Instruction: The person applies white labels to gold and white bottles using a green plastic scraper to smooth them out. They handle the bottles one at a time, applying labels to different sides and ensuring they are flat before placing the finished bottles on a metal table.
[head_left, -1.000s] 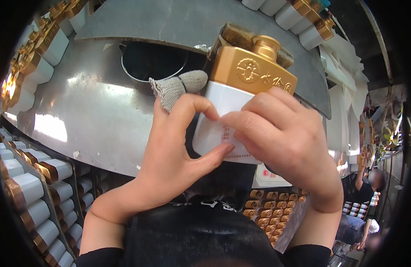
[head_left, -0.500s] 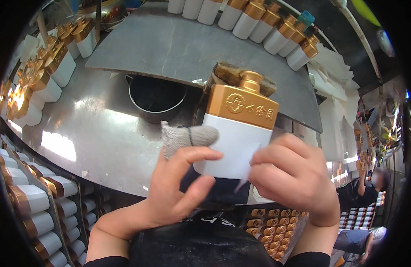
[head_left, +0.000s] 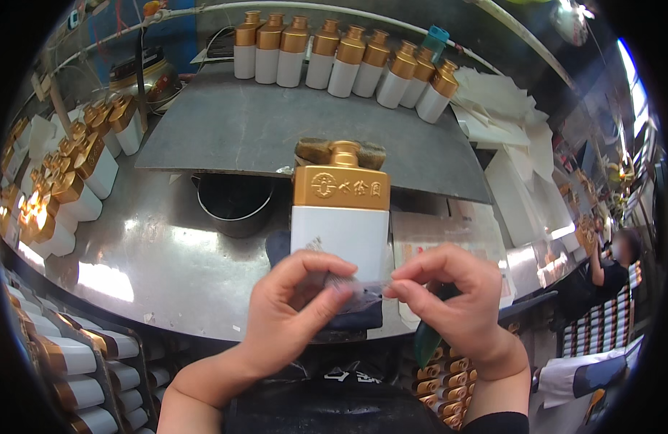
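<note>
A white bottle with a gold shoulder and neck [head_left: 340, 228] leans against a worn brown block [head_left: 312, 150] in front of me. Faint grey marks show low on its white face. My left hand [head_left: 283, 307] pinches one end of a crumpled clear film [head_left: 363, 293], just in front of the bottle's lower part. At the film's other end, my right hand [head_left: 457, 296] has thumb and forefinger pressed together. A green pointed thing [head_left: 426, 343] hangs below the right palm; its upper part is hidden, and I cannot tell its kind.
Several similar bottles [head_left: 343, 72] stand along the back of the grey board [head_left: 225, 108]. More crowd the left side [head_left: 95, 166]. A dark pot [head_left: 236, 210] sits under the board's front edge. Racks of bottles [head_left: 56, 354] stand lower left. A person [head_left: 609, 282] works at far right.
My view has shifted, and the bottle appears lower and further left. My hands have come together with the film between them. The grey knitted covering on my left fingers is now mostly hidden.
</note>
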Available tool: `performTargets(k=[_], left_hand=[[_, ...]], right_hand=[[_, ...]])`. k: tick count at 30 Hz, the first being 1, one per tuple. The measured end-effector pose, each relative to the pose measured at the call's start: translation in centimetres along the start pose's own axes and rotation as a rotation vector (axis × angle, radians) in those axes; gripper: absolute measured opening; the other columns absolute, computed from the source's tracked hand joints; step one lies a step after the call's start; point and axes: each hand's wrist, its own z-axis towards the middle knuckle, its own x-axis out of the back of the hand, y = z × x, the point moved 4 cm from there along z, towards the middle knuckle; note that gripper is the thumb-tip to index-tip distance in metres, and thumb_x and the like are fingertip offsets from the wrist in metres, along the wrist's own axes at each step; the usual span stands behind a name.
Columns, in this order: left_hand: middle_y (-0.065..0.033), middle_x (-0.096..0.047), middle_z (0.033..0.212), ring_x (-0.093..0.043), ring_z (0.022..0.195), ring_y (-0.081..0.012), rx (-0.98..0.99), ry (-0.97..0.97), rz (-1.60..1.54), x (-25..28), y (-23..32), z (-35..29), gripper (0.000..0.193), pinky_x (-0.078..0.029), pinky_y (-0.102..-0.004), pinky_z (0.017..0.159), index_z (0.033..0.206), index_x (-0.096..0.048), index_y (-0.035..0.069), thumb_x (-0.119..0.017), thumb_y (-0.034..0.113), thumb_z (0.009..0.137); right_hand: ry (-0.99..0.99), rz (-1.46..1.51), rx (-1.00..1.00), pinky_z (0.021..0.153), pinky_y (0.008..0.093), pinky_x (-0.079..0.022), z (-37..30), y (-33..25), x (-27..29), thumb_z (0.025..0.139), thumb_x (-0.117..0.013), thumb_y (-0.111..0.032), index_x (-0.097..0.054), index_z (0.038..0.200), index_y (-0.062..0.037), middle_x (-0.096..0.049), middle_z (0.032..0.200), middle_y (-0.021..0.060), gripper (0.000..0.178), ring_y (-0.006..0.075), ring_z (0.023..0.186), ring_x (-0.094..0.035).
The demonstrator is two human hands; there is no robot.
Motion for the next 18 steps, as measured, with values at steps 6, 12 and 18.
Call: performTargets(k=[6, 12, 18], left_hand=[[-0.0039, -0.061, 0.101, -0.061, 0.087, -0.0078, 0.070, -0.054, 0.204, 0.8, 1.5, 0.7, 0.024, -0.051, -0.0227, 0.074, 0.114, -0.057, 0.001, -0.064, 0.004, 0.091], [-0.0050, -0.063, 0.091, -0.063, 0.079, -0.0093, -0.006, -0.091, 0.575, 0.3, 2.4, 1.5, 0.029, -0.051, -0.0240, 0.068, 0.107, -0.055, 0.002, -0.073, 0.006, 0.083], [-0.0107, -0.068, 0.095, -0.066, 0.084, -0.0192, -0.225, -0.023, 0.618, 1.8, 2.7, 4.9, 0.035, -0.052, -0.0295, 0.075, 0.110, -0.060, 0.003, -0.075, 0.009, 0.079]], right_hand=[[0.060, -0.214, 0.079, 0.057, 0.0219, -0.047, 0.7, -0.1, 1.9, 0.085, -0.069, -0.005, -0.064, 0.104, -0.0026, -0.068, 0.083, 0.0028, 0.020, 0.0084, 0.074, -0.065], [-0.264, -0.395, 0.337, 0.058, 0.0301, -0.047, 2.1, -0.8, -0.3, 0.070, -0.083, -0.024, -0.065, 0.099, -0.0050, -0.068, 0.082, 0.0064, 0.039, 0.0178, 0.071, -0.063], [-0.124, -0.332, 0.090, 0.058, 0.0319, -0.051, 1.7, 0.7, 1.6, 0.084, -0.070, -0.015, -0.063, 0.084, -0.0050, -0.065, 0.071, 0.0098, 0.012, 0.0224, 0.065, -0.068]])
